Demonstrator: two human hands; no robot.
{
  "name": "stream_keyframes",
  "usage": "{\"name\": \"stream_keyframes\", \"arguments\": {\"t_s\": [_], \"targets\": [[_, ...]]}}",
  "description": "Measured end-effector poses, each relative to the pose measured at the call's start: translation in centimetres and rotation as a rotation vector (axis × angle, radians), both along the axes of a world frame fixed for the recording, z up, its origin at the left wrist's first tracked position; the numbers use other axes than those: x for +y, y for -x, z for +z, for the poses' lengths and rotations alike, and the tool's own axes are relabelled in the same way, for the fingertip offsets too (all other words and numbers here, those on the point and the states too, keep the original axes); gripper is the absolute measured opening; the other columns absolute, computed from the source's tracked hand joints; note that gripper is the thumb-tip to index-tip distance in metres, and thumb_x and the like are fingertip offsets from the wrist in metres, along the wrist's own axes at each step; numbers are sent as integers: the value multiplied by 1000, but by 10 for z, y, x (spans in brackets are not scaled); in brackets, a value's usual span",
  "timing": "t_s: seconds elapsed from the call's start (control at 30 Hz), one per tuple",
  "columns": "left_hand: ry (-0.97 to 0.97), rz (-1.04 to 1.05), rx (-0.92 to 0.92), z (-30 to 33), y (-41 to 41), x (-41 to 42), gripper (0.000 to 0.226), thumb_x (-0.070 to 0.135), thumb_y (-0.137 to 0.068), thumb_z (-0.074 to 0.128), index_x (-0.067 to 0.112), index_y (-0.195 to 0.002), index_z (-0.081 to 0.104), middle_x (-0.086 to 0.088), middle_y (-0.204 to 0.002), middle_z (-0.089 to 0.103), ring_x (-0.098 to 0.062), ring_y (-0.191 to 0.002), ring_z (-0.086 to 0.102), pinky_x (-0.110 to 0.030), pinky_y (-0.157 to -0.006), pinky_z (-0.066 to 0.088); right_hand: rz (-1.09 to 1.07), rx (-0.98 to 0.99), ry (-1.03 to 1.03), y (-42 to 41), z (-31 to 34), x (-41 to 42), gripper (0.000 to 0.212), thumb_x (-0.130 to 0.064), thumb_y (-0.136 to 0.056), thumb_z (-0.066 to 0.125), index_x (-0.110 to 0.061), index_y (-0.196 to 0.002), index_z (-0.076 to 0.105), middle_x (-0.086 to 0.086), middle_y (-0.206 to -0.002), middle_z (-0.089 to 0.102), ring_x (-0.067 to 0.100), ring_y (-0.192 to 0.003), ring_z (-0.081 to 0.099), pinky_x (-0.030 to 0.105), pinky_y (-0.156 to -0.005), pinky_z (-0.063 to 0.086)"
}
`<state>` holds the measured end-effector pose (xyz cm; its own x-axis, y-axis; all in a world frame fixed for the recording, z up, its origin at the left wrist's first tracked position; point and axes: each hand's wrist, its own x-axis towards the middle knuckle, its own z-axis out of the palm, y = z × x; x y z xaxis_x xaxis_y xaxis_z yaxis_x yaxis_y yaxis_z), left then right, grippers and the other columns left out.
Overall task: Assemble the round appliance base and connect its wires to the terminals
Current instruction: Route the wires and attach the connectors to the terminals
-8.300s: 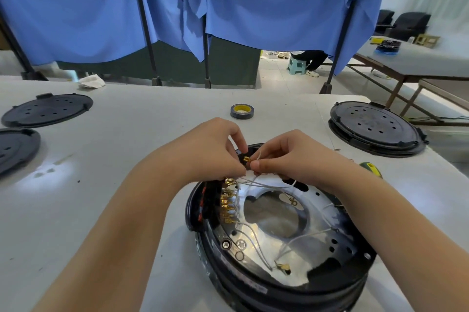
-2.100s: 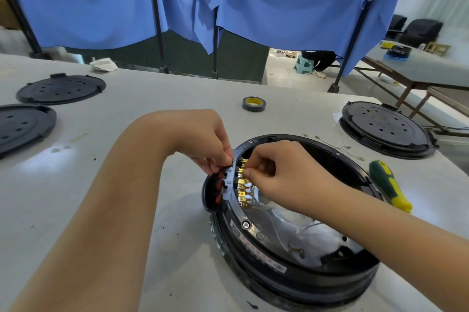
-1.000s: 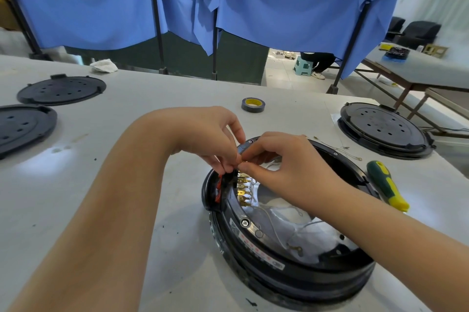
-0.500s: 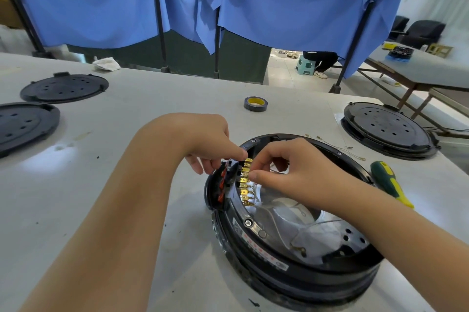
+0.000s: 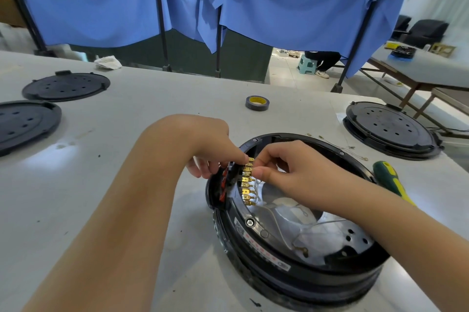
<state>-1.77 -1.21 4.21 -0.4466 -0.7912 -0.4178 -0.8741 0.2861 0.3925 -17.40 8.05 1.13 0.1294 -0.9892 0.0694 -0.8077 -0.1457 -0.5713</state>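
- Fingers, right hand (image 5: 294,172): we pinched a connector at the brass terminals (image 5: 247,182).
- Left hand (image 5: 208,144): forefinger pressed the top terminal.
- Round base (image 5: 291,258): we noted it on the table (image 5: 127,185).

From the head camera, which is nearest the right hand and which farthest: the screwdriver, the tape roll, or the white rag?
From the right hand:
1. Screwdriver, just to its right beside the base.
2. Tape roll, mid-table, beyond the hands.
3. White rag, far left edge of the table.
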Motion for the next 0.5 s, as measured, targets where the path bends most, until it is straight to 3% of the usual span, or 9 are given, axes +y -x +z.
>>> {"name": "stream_keyframes", "arguments": {"t_s": [0.17,0.3,0.5], "targets": [[4,4,-2,1,1,2,39,47,-89,61,11,-78,61,-2,-61,63,-13,-55,63,-20,-43,48,-50,-11,-98,-3,4,-1,14,-29,-91,62,-26,-77,65,-18,-43,43,1,-41,38,18,-47,29],[0,27,-16,1,1,3,42,47,-89,61,8,-75,62,-2,-53,62,-14,-49,62,-19,-42,47,-85,35,-130,-8,10,-2,19,-29,-90,65,-25,-71,64,-17,-37,44,1,-37,39,13,-42,27],[-61,26,-93,6,1,9,48,50,-89,59,8,-65,66,0,-47,64,-12,-42,62,-16,-45,47,-120,118,-209,-17,20,-7,20,-29,-88,66,-22,-69,68,-9,-38,43,5,-38,37,19,-45,33]]}}
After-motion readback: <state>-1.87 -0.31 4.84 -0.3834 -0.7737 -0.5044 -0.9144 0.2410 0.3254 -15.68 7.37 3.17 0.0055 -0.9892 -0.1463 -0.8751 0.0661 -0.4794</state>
